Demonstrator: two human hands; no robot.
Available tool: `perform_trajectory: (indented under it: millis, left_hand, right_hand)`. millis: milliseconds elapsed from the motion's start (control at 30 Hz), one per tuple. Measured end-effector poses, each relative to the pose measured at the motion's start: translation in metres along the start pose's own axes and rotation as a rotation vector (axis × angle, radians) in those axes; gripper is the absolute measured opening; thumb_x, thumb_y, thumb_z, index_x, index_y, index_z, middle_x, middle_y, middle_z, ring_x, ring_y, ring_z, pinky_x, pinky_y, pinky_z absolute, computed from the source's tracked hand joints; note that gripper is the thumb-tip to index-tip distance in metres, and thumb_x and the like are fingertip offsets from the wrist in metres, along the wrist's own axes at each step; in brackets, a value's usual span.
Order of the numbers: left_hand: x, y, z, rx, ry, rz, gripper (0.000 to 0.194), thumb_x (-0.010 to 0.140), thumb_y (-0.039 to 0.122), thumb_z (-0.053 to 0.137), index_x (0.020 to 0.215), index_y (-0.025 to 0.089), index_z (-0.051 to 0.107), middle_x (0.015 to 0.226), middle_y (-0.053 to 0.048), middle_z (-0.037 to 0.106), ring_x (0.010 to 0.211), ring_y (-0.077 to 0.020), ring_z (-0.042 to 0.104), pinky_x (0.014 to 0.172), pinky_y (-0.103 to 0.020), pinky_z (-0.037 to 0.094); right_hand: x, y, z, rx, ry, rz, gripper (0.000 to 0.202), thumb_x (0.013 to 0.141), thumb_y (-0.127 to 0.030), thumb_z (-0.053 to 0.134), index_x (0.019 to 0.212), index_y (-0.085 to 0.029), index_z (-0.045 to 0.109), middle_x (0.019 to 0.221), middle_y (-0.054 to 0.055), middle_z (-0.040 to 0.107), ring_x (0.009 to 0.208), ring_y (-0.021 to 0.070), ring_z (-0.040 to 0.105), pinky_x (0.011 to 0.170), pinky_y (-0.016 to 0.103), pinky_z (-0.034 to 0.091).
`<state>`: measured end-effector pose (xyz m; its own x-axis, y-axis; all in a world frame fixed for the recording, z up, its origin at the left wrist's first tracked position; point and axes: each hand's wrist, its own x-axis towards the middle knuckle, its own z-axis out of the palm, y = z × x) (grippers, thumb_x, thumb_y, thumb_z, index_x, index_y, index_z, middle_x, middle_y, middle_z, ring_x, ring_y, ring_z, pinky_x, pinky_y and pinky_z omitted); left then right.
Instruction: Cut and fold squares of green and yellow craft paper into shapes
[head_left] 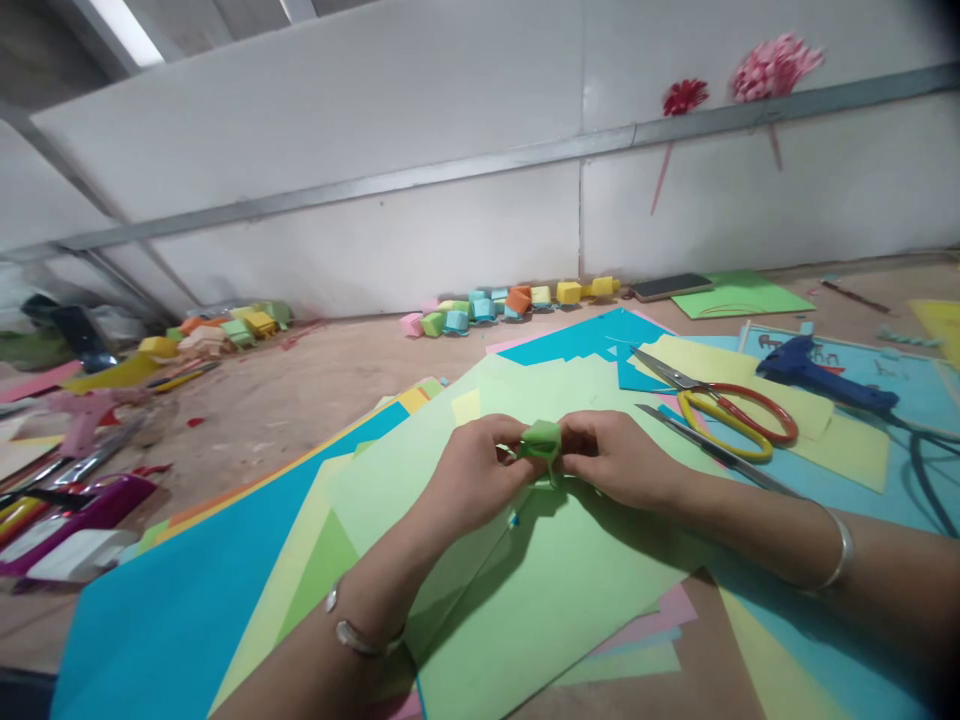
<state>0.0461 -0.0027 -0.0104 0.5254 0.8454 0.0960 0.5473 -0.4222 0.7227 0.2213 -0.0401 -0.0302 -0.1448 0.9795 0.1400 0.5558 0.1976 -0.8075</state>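
Note:
Between my two hands is a small folded green paper piece [541, 440], box-like with flaps standing out. My left hand [480, 470] pinches its left side with thumb and fingers. On the other side my right hand [615, 455] grips it too, fingertips closed on the paper. Both hands hover just over a light green paper sheet [555, 590], which lies on a spread of coloured sheets. A tiny blue-and-white bit [514, 520] rests on the sheet below the hands. The fingertips partly hide the piece's lower folds.
Scissors [724, 400] with red and yellow handles and a blue glue gun [821, 375] lie at right. Small paper cubes [517, 300] line the wall, beside a phone [673, 287]. More cubes [225, 330] and a pink glue gun [82, 415] sit at left.

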Motion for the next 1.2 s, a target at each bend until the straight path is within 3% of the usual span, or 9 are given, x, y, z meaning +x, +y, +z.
perform_trajectory:
  millis: [133,267,333,500,667,900,1067,1200]
  left_hand:
    - [0.001,-0.002,0.001,0.119,0.115,-0.008,0.012,0.071,0.014,0.063,0.065,0.019,0.072,0.060,0.001,0.065,0.057,-0.0127,0.055,0.055,-0.023,0.039]
    - [-0.001,-0.001,0.004,0.194,0.196,-0.003,0.012,0.071,0.016,0.063,0.064,0.020,0.072,0.057,0.001,0.064,0.054,-0.0125,0.052,0.054,-0.023,0.034]
    - [-0.002,-0.001,0.006,0.224,0.213,0.005,0.014,0.070,0.014,0.062,0.061,0.020,0.071,0.056,0.001,0.062,0.054,-0.0131,0.052,0.053,-0.024,0.032]
    - [-0.006,0.000,0.015,0.203,0.193,0.043,0.018,0.069,0.017,0.062,0.051,0.019,0.063,0.048,0.003,0.051,0.051,-0.0113,0.044,0.051,-0.024,0.027]
    - [-0.007,0.000,0.021,0.090,0.161,-0.006,0.013,0.069,0.015,0.057,0.056,0.018,0.057,0.049,0.005,0.047,0.050,-0.0092,0.041,0.049,-0.022,0.027]
    - [-0.006,-0.003,0.024,-0.116,0.129,0.033,0.014,0.063,0.004,0.052,0.064,0.018,0.052,0.065,0.004,0.057,0.062,-0.0108,0.050,0.056,-0.022,0.038]
    - [-0.004,-0.002,0.024,-0.288,0.119,0.005,0.023,0.055,-0.003,0.044,0.061,0.018,0.051,0.060,0.005,0.052,0.058,-0.0092,0.047,0.054,-0.021,0.036]
    - [-0.003,-0.003,0.025,-0.319,0.135,-0.012,0.025,0.054,-0.004,0.042,0.059,0.018,0.054,0.061,0.003,0.055,0.058,-0.0102,0.049,0.055,-0.024,0.038]
  right_hand:
    - [0.000,-0.001,-0.001,-0.014,-0.009,-0.018,0.016,0.072,-0.007,0.058,0.079,-0.017,0.069,0.071,0.000,0.067,0.065,0.0121,0.056,0.061,0.024,0.041]
    - [-0.003,-0.009,-0.002,-0.014,0.045,-0.059,0.018,0.083,-0.025,0.054,0.077,-0.018,0.069,0.073,0.001,0.068,0.065,0.0132,0.057,0.060,0.025,0.040]
    - [-0.006,-0.014,-0.001,-0.034,0.085,-0.063,0.019,0.082,-0.032,0.057,0.073,-0.018,0.067,0.071,0.001,0.067,0.064,0.0132,0.056,0.058,0.025,0.039]
    - [-0.009,-0.018,0.004,-0.186,0.180,-0.018,0.010,0.071,-0.014,0.053,0.062,-0.020,0.053,0.059,-0.003,0.056,0.055,0.0114,0.046,0.051,0.024,0.030]
    - [-0.010,-0.018,0.004,-0.255,0.175,0.014,0.015,0.066,-0.011,0.051,0.062,-0.021,0.042,0.059,-0.004,0.051,0.056,0.0122,0.044,0.052,0.025,0.027]
    - [-0.011,-0.018,-0.001,-0.346,0.127,-0.063,0.018,0.059,-0.005,0.050,0.066,-0.022,0.046,0.061,-0.004,0.055,0.057,0.0127,0.045,0.055,0.024,0.025]
    - [-0.008,-0.013,-0.002,-0.288,0.113,-0.195,0.024,0.060,0.001,0.048,0.068,-0.021,0.053,0.068,-0.003,0.061,0.065,0.0129,0.051,0.058,0.023,0.030]
    - [-0.006,-0.015,-0.007,-0.314,0.036,-0.195,0.023,0.063,0.001,0.051,0.068,-0.020,0.060,0.071,-0.001,0.066,0.068,0.0139,0.056,0.060,0.023,0.034]
